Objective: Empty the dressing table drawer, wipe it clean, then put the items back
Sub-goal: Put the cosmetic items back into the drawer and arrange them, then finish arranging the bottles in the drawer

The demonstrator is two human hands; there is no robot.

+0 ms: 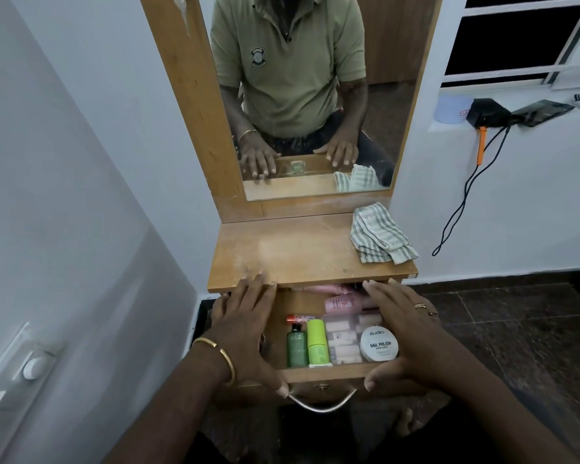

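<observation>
The wooden drawer (pixel 322 375) stands pulled partway out under the dressing table top (pixel 282 252). Inside lie a dark green bottle (pixel 296 346), a lime green bottle (pixel 317 341), a white round nail polish remover tub (pixel 379 343), a clear packet of small tubes (pixel 342 339), pink tubes (pixel 344 303) and a red-capped tube (pixel 297 318). My left hand (pixel 245 326) rests flat along the drawer's left side, thumb at the front edge. My right hand (pixel 402 333) lies over the right side, thumb at the front. A striped cloth (pixel 380 236) sits on the table top's right end.
A metal handle (pixel 322 401) hangs from the drawer front. A mirror (pixel 298 95) rises behind the table. White walls stand at both sides, with a switch panel (pixel 31 366) at the left and a black cable (pixel 466 195) hanging at the right. Dark tiled floor (pixel 516 329) lies right.
</observation>
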